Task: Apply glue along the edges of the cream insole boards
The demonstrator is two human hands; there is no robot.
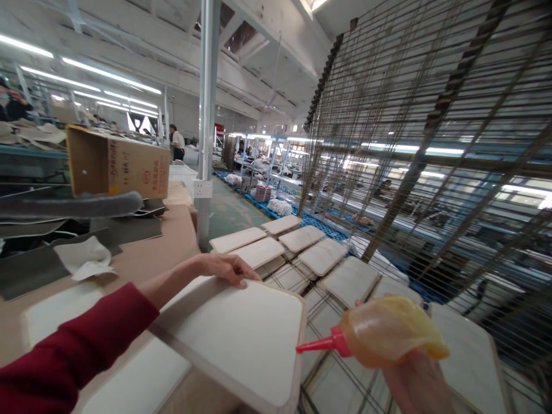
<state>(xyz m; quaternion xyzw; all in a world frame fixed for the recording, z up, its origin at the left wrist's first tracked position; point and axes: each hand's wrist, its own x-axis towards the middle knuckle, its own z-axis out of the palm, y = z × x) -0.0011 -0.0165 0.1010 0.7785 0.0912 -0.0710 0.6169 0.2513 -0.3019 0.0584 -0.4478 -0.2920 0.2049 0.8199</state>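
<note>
My left hand (228,269) grips the far edge of a white rounded panel (241,339), fingers on its top face. The panel has a pale tan border and is held tilted in front of me. In my right hand (409,374) is a yellowish squeeze bottle (388,330) of amber liquid, lying on its side. Its red nozzle (319,344) points left, with the tip at the panel's right edge; whether it touches I cannot tell. Part of the right hand is hidden behind the bottle.
Several similar panels (323,256) lie on a wire rack ahead and right. Tall wire racks (388,115) lean upright at right. A brown table (172,230) at left bears a cardboard box (138,167) and dark sheets (38,264). A metal post (206,115) stands beyond. A person (176,142) stands far back.
</note>
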